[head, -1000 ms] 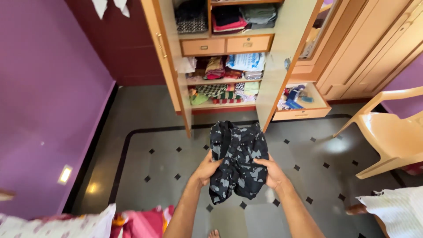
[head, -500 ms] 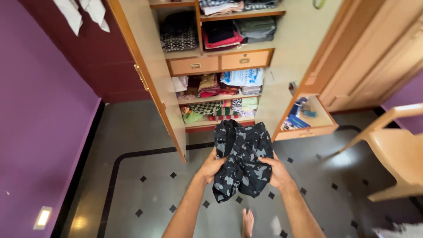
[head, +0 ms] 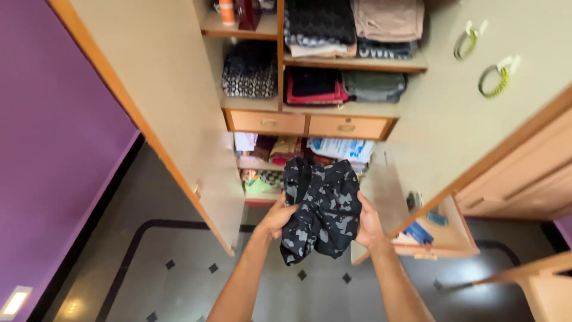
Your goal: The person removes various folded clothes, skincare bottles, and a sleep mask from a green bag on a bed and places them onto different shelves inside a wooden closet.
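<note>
Left hand (head: 278,216) and right hand (head: 368,225), forearms extended forward, fingers curled and pinching a bunched dark camouflage garment (head: 319,209) from both sides, held before the open wardrobe (head: 179,119) shelves.

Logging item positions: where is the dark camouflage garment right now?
In the head view, the camouflage garment sits centre frame, held between left hand and right hand, before the open wardrobe's drawers.

Both forearms are bare, no sleeves, and each hand (left (head: 277,217), right (head: 369,225)) is ungloved.
</note>
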